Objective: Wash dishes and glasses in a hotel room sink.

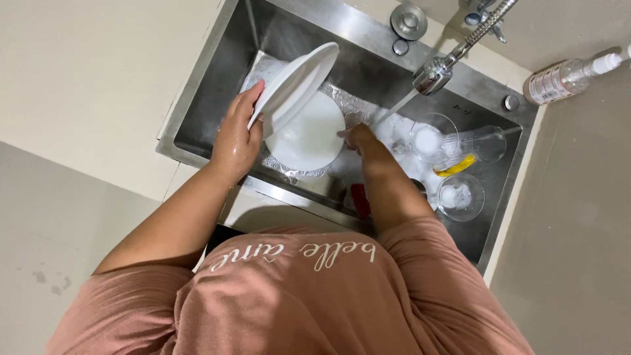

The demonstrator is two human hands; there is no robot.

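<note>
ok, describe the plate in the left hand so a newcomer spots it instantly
Start at the steel sink set in the pale counter. Over its left half, the left hand grips a white plate by its lower edge. Unlike the second white plate lying lower beneath it, this one is raised and tilted up on edge.

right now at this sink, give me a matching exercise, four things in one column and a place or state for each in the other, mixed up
Things:
1. tilted white plate
2. flat white plate
3. spray bottle
4. faucet head

Places or states:
A. lying on its side on the counter right of the sink
B. hanging over the basin, water running from it
C. held up on edge by the left hand
D. lying in the basin, the right hand at its edge

Pairs: 1-C, 2-D, 3-A, 4-B
</note>
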